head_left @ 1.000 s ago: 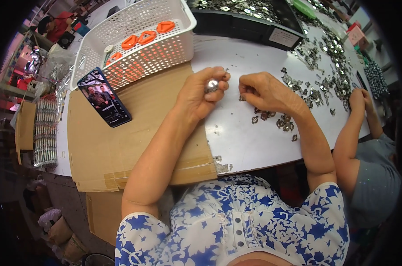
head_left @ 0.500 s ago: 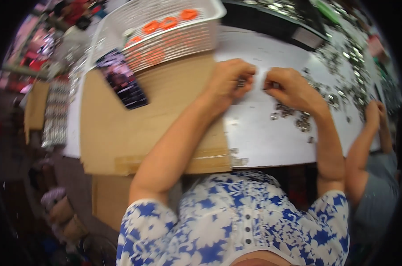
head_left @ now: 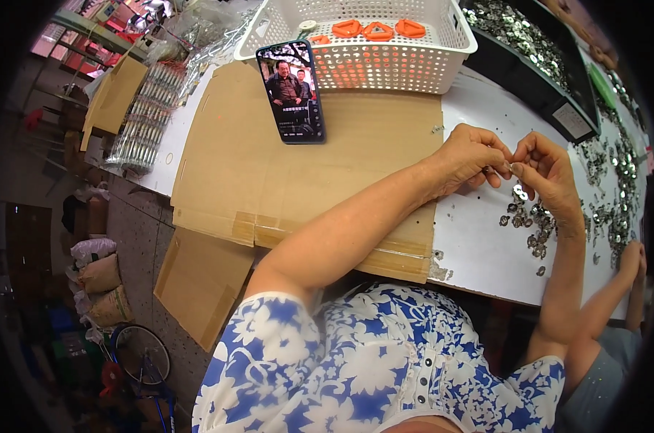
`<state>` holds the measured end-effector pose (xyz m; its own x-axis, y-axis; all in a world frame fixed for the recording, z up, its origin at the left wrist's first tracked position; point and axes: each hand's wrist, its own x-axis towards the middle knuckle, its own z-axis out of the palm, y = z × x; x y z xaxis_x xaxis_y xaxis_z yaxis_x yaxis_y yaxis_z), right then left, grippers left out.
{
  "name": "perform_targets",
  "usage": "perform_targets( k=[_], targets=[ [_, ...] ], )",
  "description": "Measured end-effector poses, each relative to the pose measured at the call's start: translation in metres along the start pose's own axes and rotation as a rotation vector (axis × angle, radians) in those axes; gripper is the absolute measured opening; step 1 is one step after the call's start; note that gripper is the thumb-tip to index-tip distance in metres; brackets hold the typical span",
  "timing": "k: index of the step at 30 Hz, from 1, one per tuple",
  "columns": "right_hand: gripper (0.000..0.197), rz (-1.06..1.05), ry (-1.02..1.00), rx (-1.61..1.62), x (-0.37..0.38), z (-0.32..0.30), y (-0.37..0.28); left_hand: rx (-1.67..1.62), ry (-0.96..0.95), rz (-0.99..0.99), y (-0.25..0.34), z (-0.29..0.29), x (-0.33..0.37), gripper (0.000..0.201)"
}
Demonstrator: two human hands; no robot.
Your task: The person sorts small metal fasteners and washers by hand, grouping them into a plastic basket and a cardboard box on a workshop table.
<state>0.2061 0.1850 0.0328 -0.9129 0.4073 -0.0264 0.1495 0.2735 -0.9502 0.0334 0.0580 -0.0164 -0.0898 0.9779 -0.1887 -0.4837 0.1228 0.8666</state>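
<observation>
My left hand (head_left: 475, 159) and my right hand (head_left: 550, 177) meet above the white tabletop (head_left: 478, 238), to the right of the cardboard. Both are closed in a pinch, fingertips touching around a small shiny metal piece (head_left: 509, 167). The fingers cover most of it, so its exact kind does not show. Just below my right hand lies a loose pile of small metal parts (head_left: 536, 229), some shaped like double rings. A phone (head_left: 292, 94) with a lit screen leans against the white basket, left of my hands.
The white perforated basket (head_left: 392, 72) holds several orange plastic pieces (head_left: 377, 30). A flat cardboard sheet (head_left: 327, 173) covers the table's left part. At the back right a black bin (head_left: 536, 68) is full of metal parts; more lie scattered beside it. Another person's hand (head_left: 632, 260) is at the far right.
My hands were a little apart and have come together at the fingertips. The whole scene has shifted rightward in the picture, and the blur has gone.
</observation>
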Motion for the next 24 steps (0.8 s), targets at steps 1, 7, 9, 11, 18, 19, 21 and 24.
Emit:
perform_targets(
  k=[1,7,9,11,18,19,21,24],
  targets=[
    [0.008,-0.007,0.01,0.058,0.001,0.0,-0.001,0.015,-0.013,0.028,-0.001,-0.001,0.0,0.013],
    [0.012,0.035,0.066,0.18,-0.007,-0.008,0.005,0.22,-0.103,0.036,0.004,0.02,-0.002,0.01],
    [0.013,0.065,0.118,0.162,-0.008,-0.011,0.006,0.21,-0.083,0.05,0.001,0.017,-0.003,0.011],
    [0.022,0.064,0.039,-0.077,-0.007,-0.019,-0.003,0.189,-0.012,0.033,0.004,0.013,-0.005,0.014],
    [0.047,0.173,-0.179,-0.839,-0.04,-0.034,-0.011,-0.07,0.033,-0.024,0.015,0.006,-0.005,0.014],
    [0.047,0.184,-0.17,-0.839,-0.038,-0.029,-0.011,-0.07,0.021,-0.03,0.014,0.007,-0.003,0.014],
    [0.042,0.083,-0.136,-0.966,-0.034,-0.02,-0.009,-0.078,0.048,0.016,0.012,0.006,-0.003,0.014],
    [0.02,0.036,-0.093,-0.877,-0.021,-0.016,-0.004,-0.086,0.093,0.024,0.013,0.003,-0.002,0.015]
  ],
)
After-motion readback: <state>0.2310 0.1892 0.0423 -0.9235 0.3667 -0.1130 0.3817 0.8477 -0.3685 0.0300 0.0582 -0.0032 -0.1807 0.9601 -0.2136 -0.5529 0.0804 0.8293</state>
